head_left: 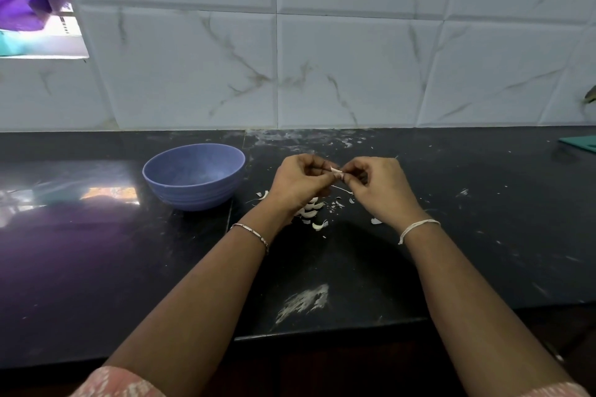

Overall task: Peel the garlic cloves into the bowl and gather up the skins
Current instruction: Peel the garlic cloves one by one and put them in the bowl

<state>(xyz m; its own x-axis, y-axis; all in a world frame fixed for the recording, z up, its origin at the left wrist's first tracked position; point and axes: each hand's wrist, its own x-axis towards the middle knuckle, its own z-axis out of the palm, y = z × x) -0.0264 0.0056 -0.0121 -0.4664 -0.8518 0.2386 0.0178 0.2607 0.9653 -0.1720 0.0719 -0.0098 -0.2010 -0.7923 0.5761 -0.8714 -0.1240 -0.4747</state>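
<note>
Now the left hand [300,182] and right hand [377,185] are pinching one clove [337,171] between their fingers [351,172] above the bench [354,264], its length running left-right, the bowl [200,195] sitting nearer the left hand.

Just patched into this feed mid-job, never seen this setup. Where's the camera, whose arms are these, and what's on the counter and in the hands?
No machine here: a person works bare-handed. The one picture comes from a wide-angle camera on their head, looking forward and down, so both forearms are theirs. The left hand and right hand together pinch one small garlic clove above the black counter. Under the hands lies a heap of cloves with scattered skins. A blue bowl stands to the left, apart from the hands; no cloves show inside it.
</note>
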